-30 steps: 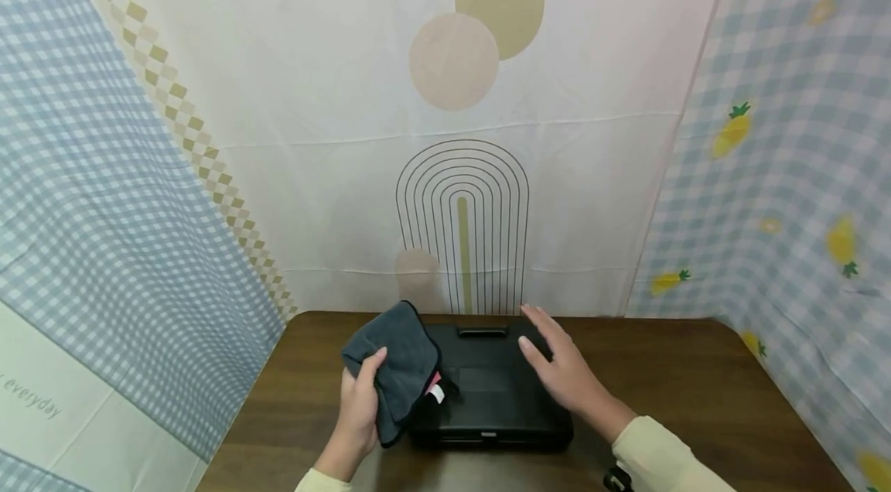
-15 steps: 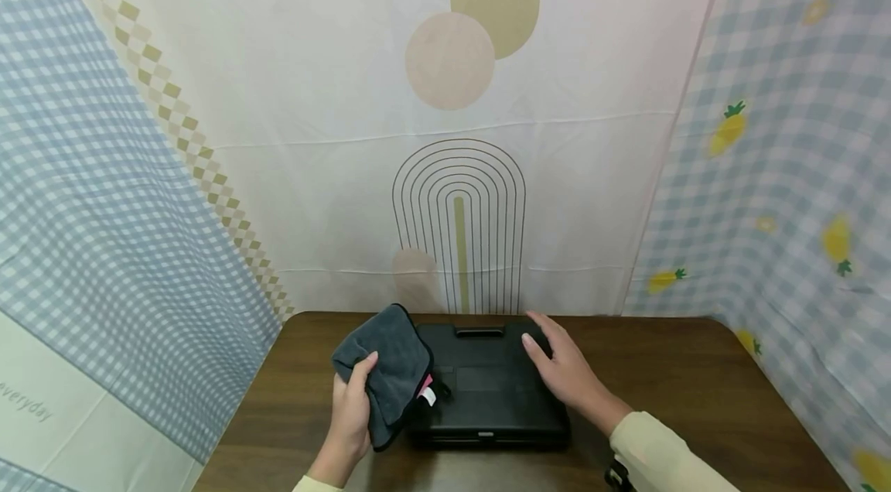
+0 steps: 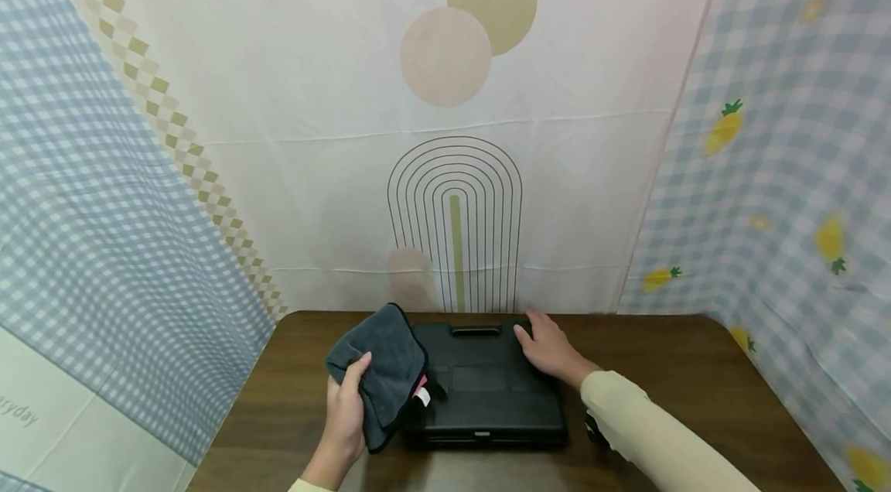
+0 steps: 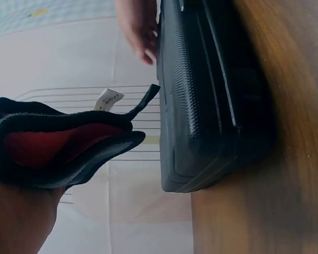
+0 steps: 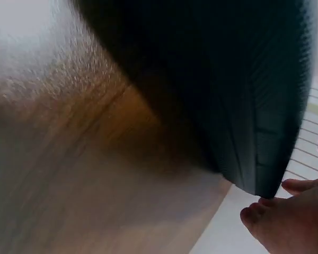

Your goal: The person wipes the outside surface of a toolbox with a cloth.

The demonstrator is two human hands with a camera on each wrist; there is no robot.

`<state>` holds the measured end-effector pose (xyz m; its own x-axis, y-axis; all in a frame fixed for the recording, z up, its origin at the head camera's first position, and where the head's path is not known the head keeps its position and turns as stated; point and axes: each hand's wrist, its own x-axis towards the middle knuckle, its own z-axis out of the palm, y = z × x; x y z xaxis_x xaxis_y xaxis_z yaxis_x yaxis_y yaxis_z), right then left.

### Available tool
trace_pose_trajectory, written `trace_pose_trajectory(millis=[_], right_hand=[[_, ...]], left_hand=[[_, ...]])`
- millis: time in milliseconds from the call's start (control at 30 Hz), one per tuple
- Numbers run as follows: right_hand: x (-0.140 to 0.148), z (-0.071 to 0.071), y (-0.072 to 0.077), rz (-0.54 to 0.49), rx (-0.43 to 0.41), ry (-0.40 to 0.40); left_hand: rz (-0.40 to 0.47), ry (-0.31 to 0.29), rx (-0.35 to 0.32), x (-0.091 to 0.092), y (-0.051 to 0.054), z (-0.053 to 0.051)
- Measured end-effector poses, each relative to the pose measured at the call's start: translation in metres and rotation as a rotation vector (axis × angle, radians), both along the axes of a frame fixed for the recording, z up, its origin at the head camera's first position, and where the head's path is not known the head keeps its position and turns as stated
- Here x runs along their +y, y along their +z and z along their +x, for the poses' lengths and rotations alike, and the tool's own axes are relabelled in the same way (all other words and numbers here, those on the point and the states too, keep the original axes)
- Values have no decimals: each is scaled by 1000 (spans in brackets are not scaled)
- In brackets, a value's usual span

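My left hand (image 3: 345, 416) grips a folded dark grey cloth (image 3: 391, 368), thumb on top, beside the left part of a black hard case (image 3: 483, 408). In the left wrist view, the cloth (image 4: 69, 123) shows a pink inner side, a white tag and a short black loop, held apart from the case (image 4: 188, 100). The case lies closed on the table, its handle at the back. At its far right corner is my right hand (image 3: 551, 351), thumb over the lid and fingers extended past the edge. In the right wrist view those fingers (image 5: 254, 216) are right by the corner.
A brown wooden table (image 3: 668, 391) with rounded back corners bears the case. Behind it hangs a white printed curtain (image 3: 578, 190). Blue checked cloths (image 3: 780, 167) hang at both sides. A dark wristband (image 3: 594, 428) shows at the right sleeve.
My right hand has moved slightly forward and left, to the case's far right corner. The left hand keeps hold of the cloth and has shifted slightly left in the view.
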<state>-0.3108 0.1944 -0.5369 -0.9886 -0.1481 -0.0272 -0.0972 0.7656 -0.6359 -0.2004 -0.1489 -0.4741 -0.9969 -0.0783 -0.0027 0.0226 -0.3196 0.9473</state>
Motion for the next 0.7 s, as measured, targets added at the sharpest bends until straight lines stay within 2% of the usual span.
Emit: trace_pose_trajectory(millis=[100,267,467,600,700], right_hand=[[-2,-7,-6,14,-29,1],[-6,-14,-16,21,10,-17],[-7,-13,-25,13,61,-36],[-8,-12,-26,10,69,-42],[-8,-11,-26,6,67,-46]], left_hand=[[3,11,10,-1,3,0],[10,19,9,-2,5,-1],[-7,21,-2,-2,-1,2],[-4,16,3,-3,-3,5],[8,38,12,-4,-2,5]])
